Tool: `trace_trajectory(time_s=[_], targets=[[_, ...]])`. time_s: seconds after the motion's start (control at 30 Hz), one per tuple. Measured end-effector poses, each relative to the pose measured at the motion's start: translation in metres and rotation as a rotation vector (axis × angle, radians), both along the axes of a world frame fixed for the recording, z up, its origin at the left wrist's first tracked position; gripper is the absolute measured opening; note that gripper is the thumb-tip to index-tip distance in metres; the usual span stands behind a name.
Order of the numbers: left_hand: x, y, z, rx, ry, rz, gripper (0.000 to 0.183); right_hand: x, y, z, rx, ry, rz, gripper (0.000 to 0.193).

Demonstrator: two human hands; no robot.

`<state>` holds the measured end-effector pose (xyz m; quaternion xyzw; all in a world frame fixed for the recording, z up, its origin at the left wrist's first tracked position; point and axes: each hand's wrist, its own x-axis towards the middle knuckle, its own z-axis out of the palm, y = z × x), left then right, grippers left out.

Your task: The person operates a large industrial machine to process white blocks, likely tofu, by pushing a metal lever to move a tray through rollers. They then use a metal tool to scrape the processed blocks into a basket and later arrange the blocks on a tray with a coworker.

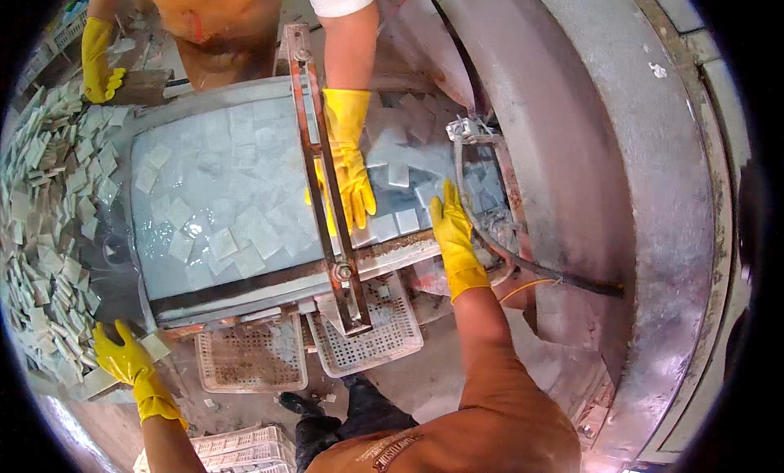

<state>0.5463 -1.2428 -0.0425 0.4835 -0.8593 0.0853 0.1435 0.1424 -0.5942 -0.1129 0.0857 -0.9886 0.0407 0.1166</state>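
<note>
My right hand (453, 238), in a yellow glove, lies flat with fingers stretched on the right end of a metal tub (245, 292) full of pale square tiles (237, 228) under water. Its fingertips reach a bent wire frame (469, 134) at the mouth of a big grey drum (588, 146). My left hand (124, 357), also gloved, sits at the lower left by a heap of loose tiles (49, 228), fingers spread, a pale tile (155, 346) against it; whether it grips that tile is unclear. Another person's gloved hand (351, 167) rests on the tiles in the tub.
A rusty metal bar (322, 171) crosses the tub from back to front. Two perforated plastic crates (367, 330) lie on the floor below it, with more stacked near my feet (245, 448). The other person's second gloved hand (98, 61) is at the upper left.
</note>
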Motion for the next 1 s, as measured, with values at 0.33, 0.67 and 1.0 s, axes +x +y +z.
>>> trace_trajectory(time_s=[0.33, 0.67, 1.0], targets=[[0.001, -0.002, 0.003, 0.032, 0.015, 0.007, 0.057, 0.047, -0.232, 0.064, -0.361, 0.067, 0.573, 0.085], [0.003, -0.018, -0.003, 0.089, 0.03, -0.015, 0.061, 0.025, -0.279, 0.008, -1.323, -0.727, 0.675, 0.05], [-0.002, -0.009, 0.003, 0.025, 0.008, -0.034, 0.06, 0.035, -0.17, 0.05, -0.217, 0.002, 0.431, 0.071]])
